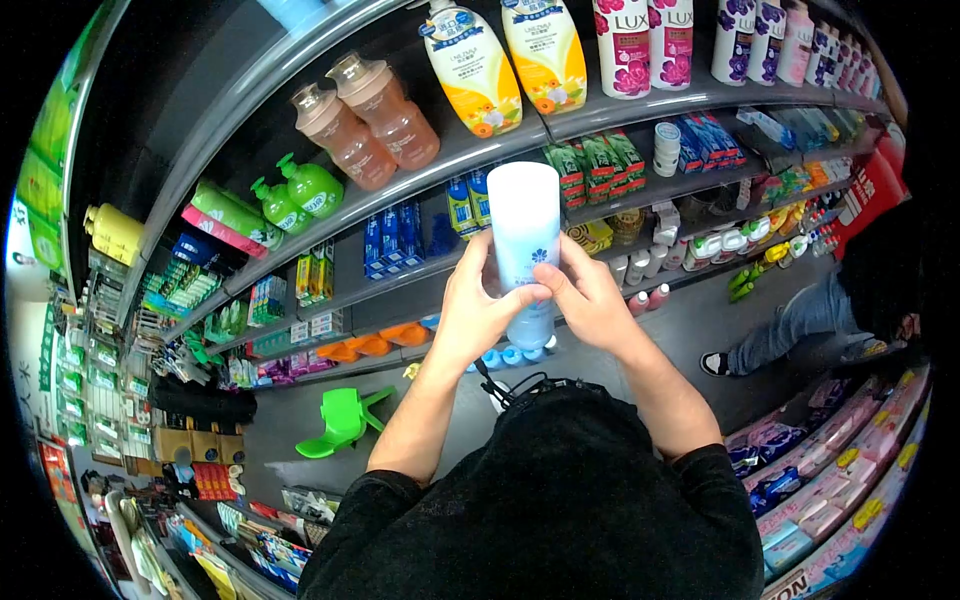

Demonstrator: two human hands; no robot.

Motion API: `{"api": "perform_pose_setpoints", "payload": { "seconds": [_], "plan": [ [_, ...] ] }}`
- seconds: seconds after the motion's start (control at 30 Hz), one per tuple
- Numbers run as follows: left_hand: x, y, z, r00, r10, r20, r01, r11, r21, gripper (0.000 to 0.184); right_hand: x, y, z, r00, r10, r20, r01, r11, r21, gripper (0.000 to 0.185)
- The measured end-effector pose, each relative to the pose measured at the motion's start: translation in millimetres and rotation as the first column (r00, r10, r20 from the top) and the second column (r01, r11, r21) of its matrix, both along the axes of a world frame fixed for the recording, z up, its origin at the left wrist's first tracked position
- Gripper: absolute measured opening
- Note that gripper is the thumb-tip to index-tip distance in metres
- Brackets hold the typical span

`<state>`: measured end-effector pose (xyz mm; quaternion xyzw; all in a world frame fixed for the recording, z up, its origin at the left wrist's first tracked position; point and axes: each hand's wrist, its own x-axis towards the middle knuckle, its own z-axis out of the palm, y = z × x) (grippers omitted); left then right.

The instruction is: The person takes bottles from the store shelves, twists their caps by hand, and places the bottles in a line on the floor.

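Note:
A tall bottle, white at the top and shading to light blue at the bottom, is held upright in front of the shelves. My left hand wraps its left side, with the thumb across the front. On the right side, my right hand grips it too, its thumb on the label near a small blue flower mark. Behind the bottle, boxes of toothpaste stand on the shelf, yellow-and-blue ones to the left and green-and-red ones to the right.
Yellow-and-white pump bottles, brown bottles and LUX bottles line the upper shelf. A green stool stands on the floor at lower left. At right, a person's leg in jeans shows. Packaged goods fill the lower right.

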<state>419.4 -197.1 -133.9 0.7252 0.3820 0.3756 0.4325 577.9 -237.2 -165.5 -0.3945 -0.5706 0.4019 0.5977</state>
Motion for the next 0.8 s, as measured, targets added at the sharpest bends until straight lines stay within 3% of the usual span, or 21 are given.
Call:
{"api": "perform_pose_setpoints", "payload": {
  "seconds": [0.1, 0.2, 0.4, 0.6, 0.63, 0.8],
  "plan": [
    [2, -4, -1, 0.999, 0.035, -0.014, -0.035, 0.999, -0.010, 0.076, 4, -1, 0, 0.995, -0.040, 0.094, 0.040, 0.999, 0.003, 0.054],
    [-1, -3, -5, 1.000, 0.027, -0.006, -0.027, 0.999, 0.047, 0.075, 5, 2, -9, 0.999, 0.025, 0.020, -0.025, 1.000, 0.002, 0.056],
    [0, -2, -12, 0.997, 0.072, -0.013, -0.072, 0.996, 0.047, 0.076, 10, 4, -11, 0.994, 0.021, 0.103, -0.021, 1.000, 0.007, 0.061],
    [-2, 9, -13, 0.991, -0.026, 0.133, 0.038, 0.995, -0.093, 0.066, 9, 3, -8, 0.994, 0.066, -0.089, -0.068, 0.997, -0.029, 0.058],
    [1, 7, -8, 0.975, -0.039, 0.221, 0.079, 0.981, -0.177, 0.060, 9, 3, -10, 0.993, 0.071, -0.090, -0.074, 0.997, -0.038, 0.057],
    [4, 8, -1, 0.944, -0.058, 0.326, 0.138, 0.964, -0.226, 0.052, 3, 2, -13, 0.959, 0.137, -0.248, -0.139, 0.990, 0.007, 0.058]
  ]
}}
